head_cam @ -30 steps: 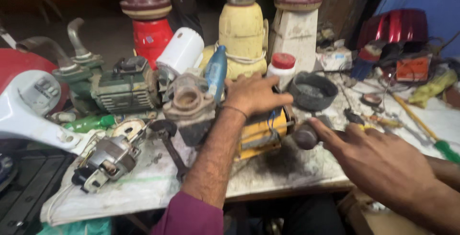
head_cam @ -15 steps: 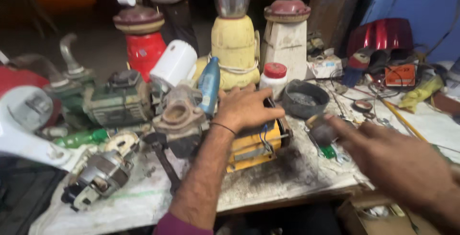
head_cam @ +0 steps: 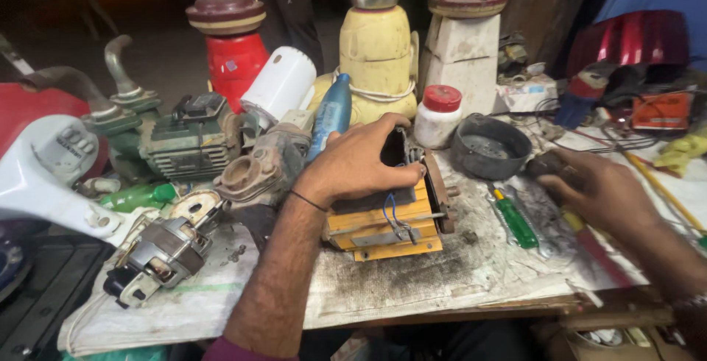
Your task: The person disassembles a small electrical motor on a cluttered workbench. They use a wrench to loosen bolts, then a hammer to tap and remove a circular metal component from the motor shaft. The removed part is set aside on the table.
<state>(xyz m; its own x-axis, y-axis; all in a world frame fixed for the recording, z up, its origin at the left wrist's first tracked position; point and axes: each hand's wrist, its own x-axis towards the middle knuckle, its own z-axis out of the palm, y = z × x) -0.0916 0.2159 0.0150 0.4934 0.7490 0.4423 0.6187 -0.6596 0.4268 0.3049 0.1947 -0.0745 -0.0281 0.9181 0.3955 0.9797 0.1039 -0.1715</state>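
Note:
My left hand (head_cam: 361, 161) lies over the top of a yellow motor block (head_cam: 383, 225) with blue wires, fingers curled around its dark upper end. The block sits on the dirty white sheet covering the bench (head_cam: 442, 273). My right hand (head_cam: 600, 188) is at the right, fingers closed around a small dark part (head_cam: 549, 164) just beside a dark round bowl (head_cam: 490, 146). A green-handled screwdriver (head_cam: 515, 221) lies on the sheet between my two hands.
Behind stand a white jar with a red lid (head_cam: 438, 114), a blue bottle (head_cam: 331, 114) and three mixer bases: red (head_cam: 234, 55), yellow (head_cam: 377, 59), white (head_cam: 464, 44). A green pump (head_cam: 188, 140), a rusty housing (head_cam: 258, 170) and a loose motor core (head_cam: 158, 258) lie left. Cables and a red casing (head_cam: 633, 37) are at right.
My right hand has drawn back to the right and closed on the small dark part. My left hand stayed on the yellow block. The view has shifted slightly.

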